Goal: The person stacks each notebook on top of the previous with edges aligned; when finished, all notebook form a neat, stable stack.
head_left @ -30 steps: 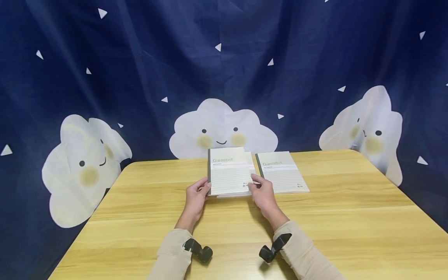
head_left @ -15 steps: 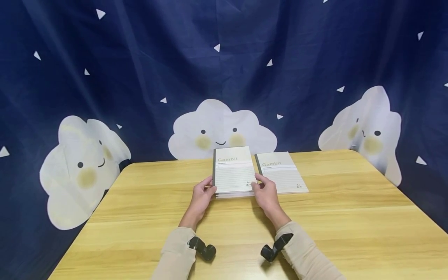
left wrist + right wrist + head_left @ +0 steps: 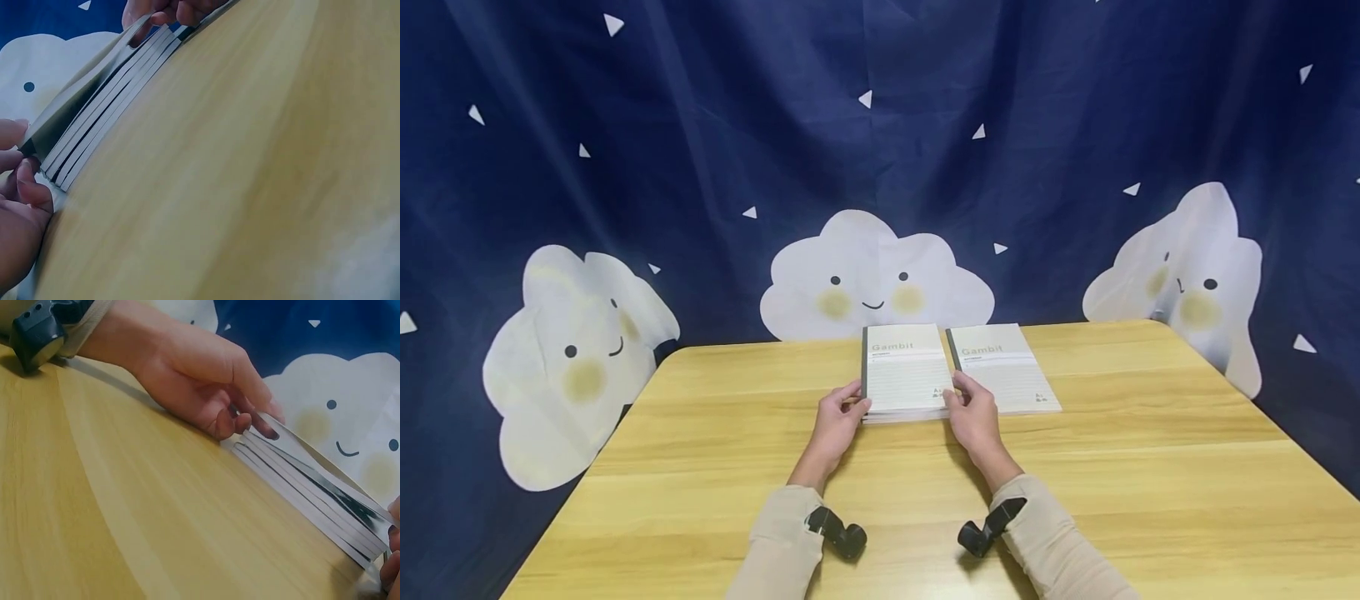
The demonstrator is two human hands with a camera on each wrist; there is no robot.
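A stack of several grey-spined "Gambit" notebooks lies at the far middle of the wooden table. My left hand pinches the top notebook at its near left corner, and my right hand holds its near right corner. In the left wrist view the top notebook bows slightly above the others, with my left hand's fingers at its edge. In the right wrist view my left hand curls onto the stack. A single matching notebook lies flat just to the right.
A dark blue curtain with white smiling clouds hangs close behind the table's far edge. The table's left edge runs diagonally near my left arm. Small black cameras sit on both beige sleeves.
Both hands have shifted the top notebook to the right and lowered it, so it now sits squarely over the stack instead of overhanging to the left.
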